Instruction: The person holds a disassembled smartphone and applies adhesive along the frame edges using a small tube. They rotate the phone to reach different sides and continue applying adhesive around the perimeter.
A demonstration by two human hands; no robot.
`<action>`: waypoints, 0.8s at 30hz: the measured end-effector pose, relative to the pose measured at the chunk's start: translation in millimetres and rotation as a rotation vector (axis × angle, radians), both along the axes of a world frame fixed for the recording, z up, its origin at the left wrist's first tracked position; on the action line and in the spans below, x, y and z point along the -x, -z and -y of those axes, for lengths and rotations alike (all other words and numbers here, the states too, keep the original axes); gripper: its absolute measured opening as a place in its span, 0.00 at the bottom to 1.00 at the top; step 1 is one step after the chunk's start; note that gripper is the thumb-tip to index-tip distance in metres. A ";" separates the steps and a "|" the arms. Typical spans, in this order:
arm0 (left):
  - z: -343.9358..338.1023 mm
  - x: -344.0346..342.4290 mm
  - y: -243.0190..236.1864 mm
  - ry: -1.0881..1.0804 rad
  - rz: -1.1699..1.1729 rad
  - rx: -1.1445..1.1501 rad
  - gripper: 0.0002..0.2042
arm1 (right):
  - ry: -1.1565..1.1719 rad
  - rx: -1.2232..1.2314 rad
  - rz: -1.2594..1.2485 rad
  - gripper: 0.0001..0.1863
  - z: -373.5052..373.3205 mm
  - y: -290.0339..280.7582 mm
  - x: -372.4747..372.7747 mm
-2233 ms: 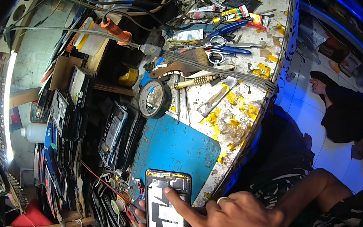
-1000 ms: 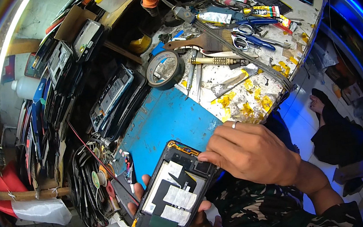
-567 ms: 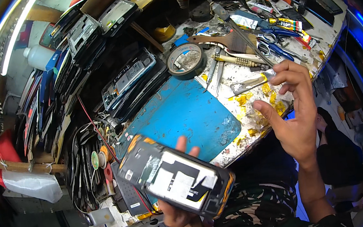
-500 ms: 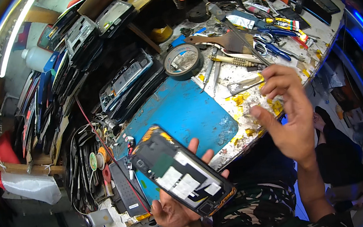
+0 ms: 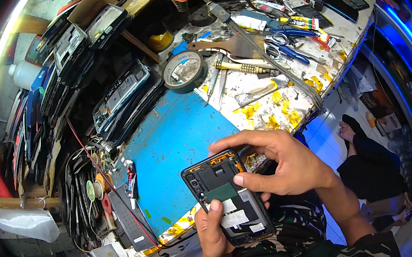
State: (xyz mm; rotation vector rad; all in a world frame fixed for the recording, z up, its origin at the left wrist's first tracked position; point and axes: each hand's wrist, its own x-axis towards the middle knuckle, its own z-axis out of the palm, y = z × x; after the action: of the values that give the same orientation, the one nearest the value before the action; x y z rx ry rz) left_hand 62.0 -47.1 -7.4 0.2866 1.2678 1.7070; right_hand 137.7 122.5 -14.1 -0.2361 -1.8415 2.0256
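A black phone with its back cover off (image 5: 229, 192), showing dark inner panels, white stickers and orange strips along its top edge, is held tilted above the bench's near edge. My left hand (image 5: 212, 233) grips it from below, thumb on its left side and fingertips showing past its right edge. Over the phone's upper right corner is my right hand (image 5: 287, 164), fingers apart. Its thumb tip lies over the phone's inner face near the right edge, and the index finger stretches just beyond the top edge. The other right fingers are mostly hidden.
A blue work mat (image 5: 166, 143) lies beyond the phone, with a small black tube (image 5: 131, 181) at its left. A tape roll (image 5: 185, 72), brush (image 5: 237, 47) and scissors (image 5: 278, 45) lie farther back. Stacked phone parts (image 5: 122, 95) stand left. Another person's foot (image 5: 346, 132) shows at right.
My right hand has come down and left from above the bench to the phone's upper corner. The phone has turned more upright, and my left thumb now lies on its side.
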 end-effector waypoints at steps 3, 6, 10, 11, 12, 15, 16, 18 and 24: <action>0.7 -0.7 -1.5 0.077 0.054 -0.017 0.29 | 0.046 -0.119 -0.111 0.18 -3.2 -0.8 5.1; 3.2 1.2 0.0 0.235 0.133 -0.099 0.26 | 0.055 -0.188 -0.047 0.13 -7.4 -2.8 4.7; 6.5 0.3 2.2 0.261 0.108 -0.069 0.25 | -0.027 -0.182 0.032 0.13 -14.6 -9.0 6.7; 7.2 0.0 1.8 0.273 0.110 -0.051 0.25 | -0.042 -0.188 0.025 0.13 -16.3 -12.0 7.8; 7.6 0.2 1.4 0.284 0.110 -0.035 0.25 | -0.085 -0.174 0.020 0.14 -17.9 -15.5 8.5; 8.1 1.0 -0.7 0.338 0.113 0.000 0.26 | -0.134 -0.331 0.109 0.08 -23.3 -27.2 9.4; 8.0 0.8 -1.2 0.350 0.135 0.003 0.26 | -0.150 -0.374 0.157 0.10 -24.6 -30.7 9.5; 7.6 -0.3 -1.5 0.364 0.137 0.005 0.26 | -0.164 -0.464 0.206 0.13 -25.5 -35.6 10.7; 9.0 3.8 2.1 0.426 0.252 -0.067 0.48 | -0.142 -0.369 0.235 0.17 -24.4 -32.6 15.6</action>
State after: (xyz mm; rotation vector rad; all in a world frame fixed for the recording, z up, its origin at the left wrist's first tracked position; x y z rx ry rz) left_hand 58.2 -56.1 -9.5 0.3418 0.8914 1.3710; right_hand 122.1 146.9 18.5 -0.2523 -2.3981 1.7593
